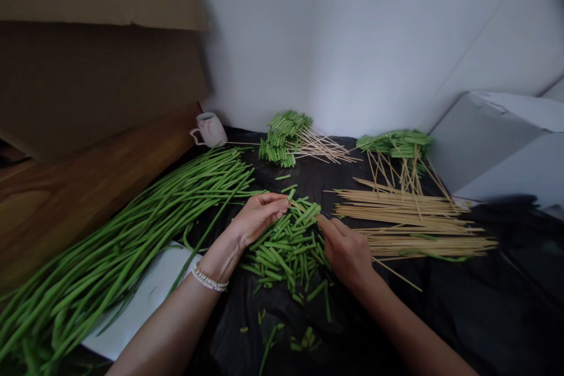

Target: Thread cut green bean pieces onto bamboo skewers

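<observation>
A wrinkled black sheet (497,299) is carrying everything here. A loose heap of cut green pieces (282,252) is covering its middle, with stray scraps (306,338) lying nearer the front. Long green stalks (123,235) are sprawling along the left, partly over a white panel (147,305). A mug (211,130) is standing at the back beside two skewered bunches (286,129), (396,144), while bare sticks (414,205) are lying in rows at the right.
</observation>
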